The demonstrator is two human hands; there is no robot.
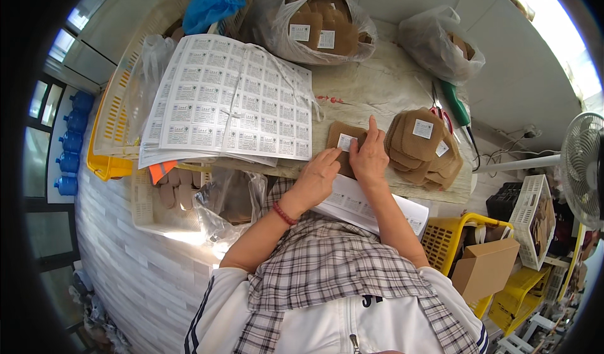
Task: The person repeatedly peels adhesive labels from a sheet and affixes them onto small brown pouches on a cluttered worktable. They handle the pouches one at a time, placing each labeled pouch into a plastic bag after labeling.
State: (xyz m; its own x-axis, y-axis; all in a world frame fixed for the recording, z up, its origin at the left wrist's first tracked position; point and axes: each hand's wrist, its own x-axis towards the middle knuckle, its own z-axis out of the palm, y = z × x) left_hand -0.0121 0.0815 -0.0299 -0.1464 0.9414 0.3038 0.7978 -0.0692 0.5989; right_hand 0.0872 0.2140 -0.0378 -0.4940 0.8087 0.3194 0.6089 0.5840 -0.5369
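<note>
Closest in, a white sheet of printed labels (343, 197) lay over the plaid apron (327, 253), under the forearms. Just past that, both hands were right by each other at a brown, round-cornered flat piece (340, 129) on the table's (365, 83) near edge. Its white rectangular label had print too tiny to read. The right hand (371, 156) was loosely spread, index finger straight out; the left hand (321, 173) had fingertips by the label, couldn't tell if pinching. Right of them, a stack of matching brown pieces (409, 145), labels showing. Left, a string-tied pile of white label sheets (233, 109). Below, a cream plastic crate (143, 203) held pinkish-brown rounded pieces (170, 193). Farther back, a clear plastic bag (267, 33) bulged with labelled brown pieces.
</note>
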